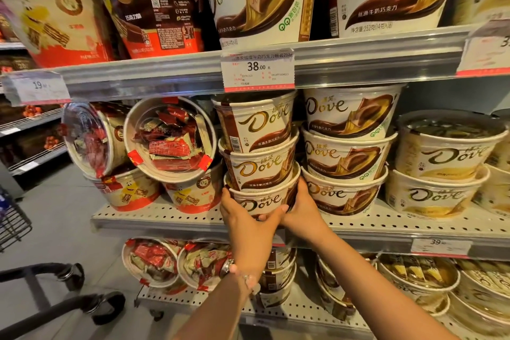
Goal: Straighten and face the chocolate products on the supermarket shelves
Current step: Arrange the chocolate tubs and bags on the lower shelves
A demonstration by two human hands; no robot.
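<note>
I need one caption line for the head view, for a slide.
Both hands, left and right, hold the bottom Dove tub of a three-tub stack.

Warm, even store lighting; edges bend and blur slightly.

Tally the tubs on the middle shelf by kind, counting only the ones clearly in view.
Brown Dove tubs: 6, in two stacks of 3
Yellow Dove tubs: 2 clearly shown; more are cut off at the right edge
Red wafer tubs: 4, two upright and two tipped on top
Total: 12
</note>
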